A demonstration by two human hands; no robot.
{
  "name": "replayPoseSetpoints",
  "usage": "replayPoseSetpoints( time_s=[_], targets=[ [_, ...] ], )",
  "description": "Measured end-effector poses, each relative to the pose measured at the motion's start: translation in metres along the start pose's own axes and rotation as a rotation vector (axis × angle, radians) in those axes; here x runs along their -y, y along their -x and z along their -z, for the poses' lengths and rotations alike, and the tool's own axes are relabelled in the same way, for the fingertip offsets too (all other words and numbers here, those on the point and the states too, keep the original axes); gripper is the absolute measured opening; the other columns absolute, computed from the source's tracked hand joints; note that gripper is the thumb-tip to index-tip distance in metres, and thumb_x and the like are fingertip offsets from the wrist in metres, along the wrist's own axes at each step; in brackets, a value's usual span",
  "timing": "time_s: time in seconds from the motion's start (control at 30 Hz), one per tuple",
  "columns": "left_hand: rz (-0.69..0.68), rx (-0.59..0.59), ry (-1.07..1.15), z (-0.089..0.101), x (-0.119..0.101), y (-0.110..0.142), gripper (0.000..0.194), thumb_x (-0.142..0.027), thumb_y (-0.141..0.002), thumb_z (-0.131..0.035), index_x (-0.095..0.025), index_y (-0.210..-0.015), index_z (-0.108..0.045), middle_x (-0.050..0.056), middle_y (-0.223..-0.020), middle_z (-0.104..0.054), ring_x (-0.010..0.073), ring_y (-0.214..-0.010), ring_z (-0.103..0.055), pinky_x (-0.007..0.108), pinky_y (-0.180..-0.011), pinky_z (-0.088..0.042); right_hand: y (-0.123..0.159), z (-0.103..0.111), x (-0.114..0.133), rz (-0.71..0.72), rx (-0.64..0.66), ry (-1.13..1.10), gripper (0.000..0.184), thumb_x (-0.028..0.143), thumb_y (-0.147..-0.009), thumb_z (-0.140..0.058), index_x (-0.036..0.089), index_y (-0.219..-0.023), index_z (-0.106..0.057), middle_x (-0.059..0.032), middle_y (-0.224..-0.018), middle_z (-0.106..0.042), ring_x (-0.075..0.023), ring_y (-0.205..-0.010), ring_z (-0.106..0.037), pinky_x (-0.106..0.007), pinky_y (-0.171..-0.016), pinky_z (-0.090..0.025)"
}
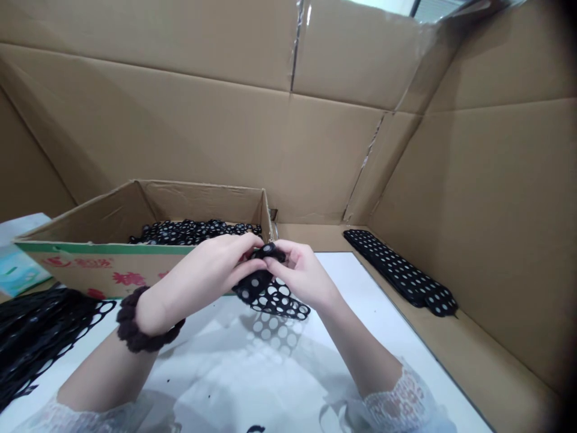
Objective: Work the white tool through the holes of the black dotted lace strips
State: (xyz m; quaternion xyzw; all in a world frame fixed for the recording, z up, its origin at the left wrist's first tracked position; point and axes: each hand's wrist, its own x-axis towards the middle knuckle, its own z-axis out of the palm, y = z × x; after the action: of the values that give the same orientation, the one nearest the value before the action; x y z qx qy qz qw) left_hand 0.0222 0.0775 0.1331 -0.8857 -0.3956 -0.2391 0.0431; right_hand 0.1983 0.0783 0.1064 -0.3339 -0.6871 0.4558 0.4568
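Both hands are together over the white table, pinching one piece of black fabric with round holes (255, 281). My left hand (224, 260) comes in from the left, thumb and fingers closed on the cloth's upper edge; a dark fluffy band circles its wrist. Closed on the same edge from the other side is my right hand (301, 269), its thumb close to the left thumb. Below the fingers the fabric hangs folded, and its perforated end spreads to the right, casting a dotted shadow. Some of the gripped edge is hidden behind the fingers.
Behind my left hand stands an open cardboard box (148, 255) holding many black perforated pieces (193, 231). More black perforated fabric (45, 337) lies at the left. A dotted black strip stack (401, 267) rests on cardboard at the right. Tall cardboard walls (202, 132) enclose the table (252, 385).
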Motion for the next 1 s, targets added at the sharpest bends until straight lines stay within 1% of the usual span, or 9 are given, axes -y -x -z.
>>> replayPoseSetpoints(
  time_s=[0.17, 0.33, 0.47, 0.57, 0.63, 0.73, 0.8, 0.9, 1.0],
  targets=[
    [-0.048, -0.05, -0.048, -0.004, -0.001, 0.0, 0.032, -0.031, -0.091, -0.032, -0.021, -0.118, -0.046, 0.005, -0.098, -0.065, 0.0174, -0.083, -0.061, 0.028, -0.072, -0.045, 0.005, -0.003, 0.004, 0.039, -0.007, 0.112, 0.013, 0.02, -0.079, -0.049, 0.014, -0.085, -0.06, -0.001, -0.076, -0.059, -0.0129, -0.073, -0.053, -0.024, -0.064, -0.042],
    [-0.084, -0.039, -0.073, -0.005, -0.002, -0.003, 0.029, -0.034, -0.091, -0.034, -0.017, -0.096, -0.057, 0.004, -0.084, -0.065, 0.018, -0.077, -0.06, 0.027, -0.068, -0.044, 0.006, -0.006, 0.005, 0.042, 0.009, 0.177, 0.017, 0.021, -0.079, -0.049, 0.014, -0.087, -0.063, -0.0002, -0.073, -0.059, -0.0111, -0.065, -0.051, -0.022, -0.058, -0.04],
    [0.067, -0.148, 0.025, 0.003, 0.012, -0.006, 0.027, -0.034, -0.09, -0.035, -0.019, -0.085, -0.057, -0.002, -0.073, -0.064, 0.0119, -0.063, -0.058, 0.021, -0.059, -0.04, 0.007, -0.003, 0.007, 0.001, 0.051, 0.116, 0.018, 0.021, -0.079, -0.05, 0.015, -0.088, -0.064, -0.0018, -0.077, -0.062, -0.0115, -0.066, -0.054, -0.024, -0.06, -0.043],
    [0.323, -0.397, -0.171, 0.004, 0.043, -0.009, 0.033, -0.033, -0.091, -0.028, -0.018, -0.09, -0.057, 0.002, -0.082, -0.063, 0.0156, -0.07, -0.057, 0.026, -0.064, -0.041, 0.009, 0.0, 0.008, -0.034, 0.038, 0.139, 0.016, 0.021, -0.077, -0.053, 0.014, -0.085, -0.066, -0.0037, -0.082, -0.065, -0.0131, -0.072, -0.057, -0.025, -0.065, -0.045],
    [0.444, -0.423, -0.36, 0.0, 0.068, -0.011, 0.036, -0.031, -0.091, -0.024, -0.014, -0.098, -0.056, 0.007, -0.09, -0.06, 0.022, -0.082, -0.057, 0.031, -0.07, -0.041, 0.01, 0.0, 0.009, -0.053, 0.024, 0.114, 0.016, 0.022, -0.077, -0.054, 0.014, -0.085, -0.066, -0.0043, -0.084, -0.066, -0.0134, -0.073, -0.057, -0.026, -0.066, -0.046],
    [0.386, -0.329, -0.454, -0.009, 0.091, -0.015, 0.033, -0.027, -0.088, -0.03, -0.013, -0.101, -0.056, 0.015, -0.107, -0.055, 0.0304, -0.098, -0.052, 0.041, -0.078, -0.039, 0.008, -0.001, 0.009, -0.094, 0.015, -0.031, 0.02, 0.026, -0.076, -0.056, 0.014, -0.091, -0.064, -0.0046, -0.085, -0.064, -0.0123, -0.07, -0.057, -0.027, -0.062, -0.05],
    [0.329, -0.388, -0.446, -0.011, 0.09, -0.017, 0.031, -0.028, -0.088, -0.033, -0.017, -0.106, -0.055, 0.015, -0.114, -0.053, 0.0315, -0.104, -0.049, 0.044, -0.083, -0.036, 0.005, -0.002, 0.007, -0.122, 0.031, -0.126, 0.025, 0.029, -0.075, -0.058, 0.015, -0.095, -0.063, -0.0038, -0.084, -0.064, -0.0112, -0.066, -0.057, -0.027, -0.06, -0.052],
    [0.186, -0.408, -0.378, -0.002, 0.068, -0.013, 0.032, -0.03, -0.09, -0.031, -0.02, -0.109, -0.054, 0.012, -0.108, -0.058, 0.0273, -0.102, -0.05, 0.043, -0.087, -0.035, 0.001, -0.003, 0.004, -0.107, 0.048, -0.21, 0.026, 0.03, -0.075, -0.059, 0.017, -0.097, -0.062, -0.0018, -0.08, -0.064, -0.0099, -0.066, -0.058, -0.028, -0.065, -0.054],
    [-0.025, -0.24, -0.24, 0.009, 0.037, -0.006, 0.031, -0.039, -0.088, -0.038, -0.019, -0.102, -0.058, 0.007, -0.093, -0.063, 0.0227, -0.089, -0.054, 0.036, -0.083, -0.038, -0.001, -0.005, 0.002, -0.105, 0.067, -0.254, 0.024, 0.03, -0.075, -0.059, 0.017, -0.095, -0.062, -0.0015, -0.076, -0.064, -0.0102, -0.067, -0.06, -0.029, -0.07, -0.054]
  ],
)
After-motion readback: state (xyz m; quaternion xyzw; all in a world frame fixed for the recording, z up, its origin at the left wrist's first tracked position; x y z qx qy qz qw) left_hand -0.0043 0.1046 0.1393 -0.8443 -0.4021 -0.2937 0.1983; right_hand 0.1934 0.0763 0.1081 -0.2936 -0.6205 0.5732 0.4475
